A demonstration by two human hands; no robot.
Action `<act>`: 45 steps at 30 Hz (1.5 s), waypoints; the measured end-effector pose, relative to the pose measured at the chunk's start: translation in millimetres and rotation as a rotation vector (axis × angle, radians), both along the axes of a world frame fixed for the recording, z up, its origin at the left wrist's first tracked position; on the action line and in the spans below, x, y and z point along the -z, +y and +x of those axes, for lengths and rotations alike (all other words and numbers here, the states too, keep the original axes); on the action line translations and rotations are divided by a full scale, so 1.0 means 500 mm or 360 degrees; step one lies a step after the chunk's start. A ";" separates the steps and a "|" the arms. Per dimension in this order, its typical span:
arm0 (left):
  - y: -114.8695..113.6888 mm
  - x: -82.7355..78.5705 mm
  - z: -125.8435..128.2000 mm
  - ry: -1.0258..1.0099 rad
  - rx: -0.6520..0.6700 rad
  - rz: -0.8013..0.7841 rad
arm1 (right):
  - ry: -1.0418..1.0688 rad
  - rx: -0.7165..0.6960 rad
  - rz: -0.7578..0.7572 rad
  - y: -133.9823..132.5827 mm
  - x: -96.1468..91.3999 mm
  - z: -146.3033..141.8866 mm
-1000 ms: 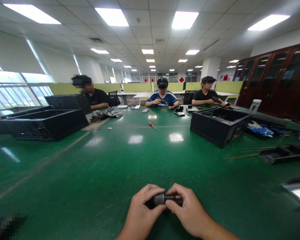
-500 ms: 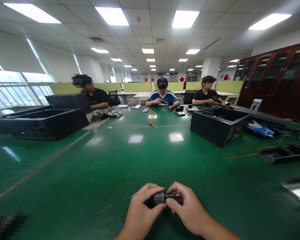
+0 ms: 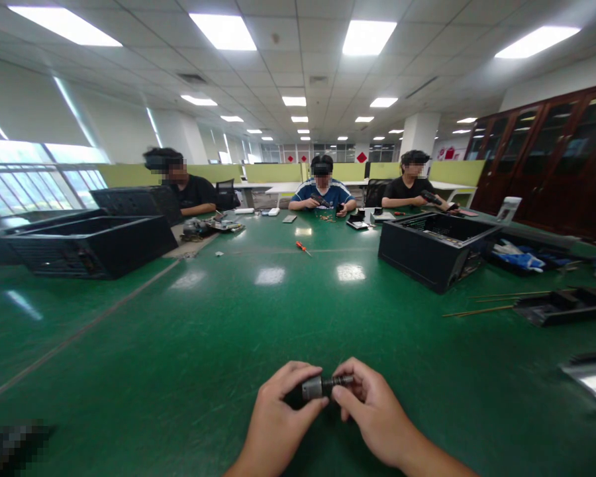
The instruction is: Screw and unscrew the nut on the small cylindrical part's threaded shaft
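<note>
Low in the head view, just above the green table, a dark metal cylindrical part (image 3: pixel 312 389) with a thinner ridged shaft (image 3: pixel 336 381) lies level between my hands. My left hand (image 3: pixel 283 411) pinches the thick cylinder end between thumb and fingers. On the shaft side, my right hand (image 3: pixel 372 407) has its thumb and fingers closed about the shaft, whose tip reaches in among the fingers. The palm side of both hands is partly hidden.
Black computer cases (image 3: pixel 437 248) stand at right and left (image 3: pixel 89 245). An orange screwdriver (image 3: pixel 302 247) lies mid-table. A black tray (image 3: pixel 566 305) with thin rods is at right. Three people sit across, one holding a dark tool (image 3: pixel 322 200). Loose parts (image 3: pixel 211 226) lie at far left.
Both hands and the metal part have shifted slightly left and up. My right fingers have changed their hold, and more of the shaft's end shows.
</note>
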State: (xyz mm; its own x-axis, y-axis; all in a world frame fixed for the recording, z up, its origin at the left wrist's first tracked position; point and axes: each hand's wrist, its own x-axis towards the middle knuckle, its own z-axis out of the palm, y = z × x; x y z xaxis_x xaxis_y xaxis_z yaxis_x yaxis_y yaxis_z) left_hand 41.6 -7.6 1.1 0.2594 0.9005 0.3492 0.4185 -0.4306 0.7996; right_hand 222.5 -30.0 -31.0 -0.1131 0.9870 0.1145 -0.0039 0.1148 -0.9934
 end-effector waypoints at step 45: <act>0.024 0.005 -0.011 0.0148 -0.0104 -0.0069 | 0.0443 0.0321 -0.0096 0.007 -0.014 0.009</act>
